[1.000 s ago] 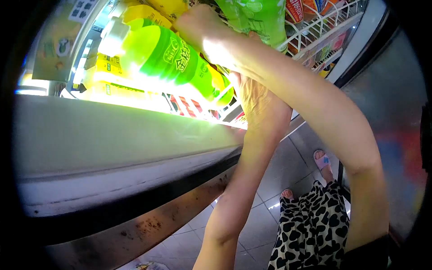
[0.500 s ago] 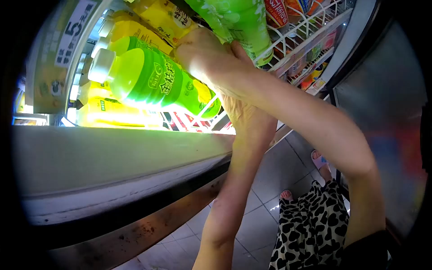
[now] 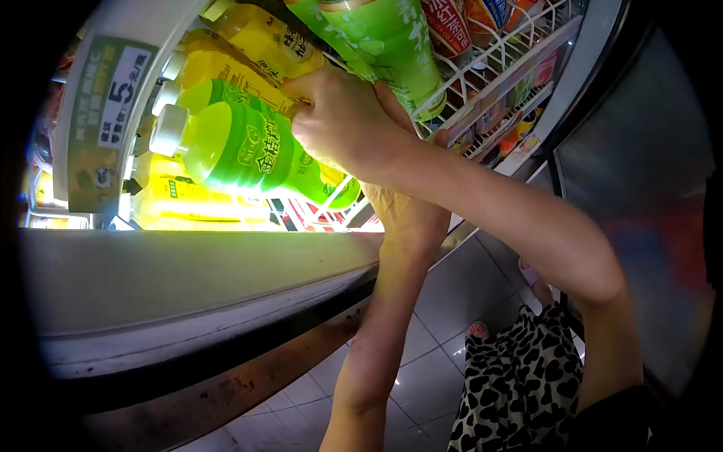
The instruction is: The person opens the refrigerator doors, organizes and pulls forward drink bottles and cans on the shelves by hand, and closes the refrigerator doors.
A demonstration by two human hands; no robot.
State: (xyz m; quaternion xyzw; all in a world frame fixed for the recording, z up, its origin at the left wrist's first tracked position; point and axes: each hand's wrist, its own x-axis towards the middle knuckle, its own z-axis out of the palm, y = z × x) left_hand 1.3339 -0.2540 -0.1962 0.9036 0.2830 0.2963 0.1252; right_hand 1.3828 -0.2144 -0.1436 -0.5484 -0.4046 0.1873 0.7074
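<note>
My right hand (image 3: pixel 339 120) reaches across the fridge shelf, its fingers bent at the base end of the lying drink bottles. A yellow drink bottle (image 3: pixel 275 38) lies just beyond the fingertips, and a green drink bottle with a white cap (image 3: pixel 248 147) lies just below them. What the fingers close on is hidden. My left hand (image 3: pixel 410 215) is underneath my right forearm, at the shelf's front corner; its fingers are mostly covered. A large green bottle (image 3: pixel 399 56) leans beside both hands, near a finger that shows behind my right wrist.
Yellow bottles (image 3: pixel 203 200) lie below the green one. A price tag (image 3: pixel 113 113) hangs at the left. White wire racks (image 3: pixel 516 56) hold cans and packets. The fridge's pale edge (image 3: pixel 203 279) runs below; a dark door panel (image 3: pixel 633 188) stands open at the right.
The view has shifted slightly, so the price tag shows more fully. My hands have moved slightly left in the picture. Both stay by the same bottles.
</note>
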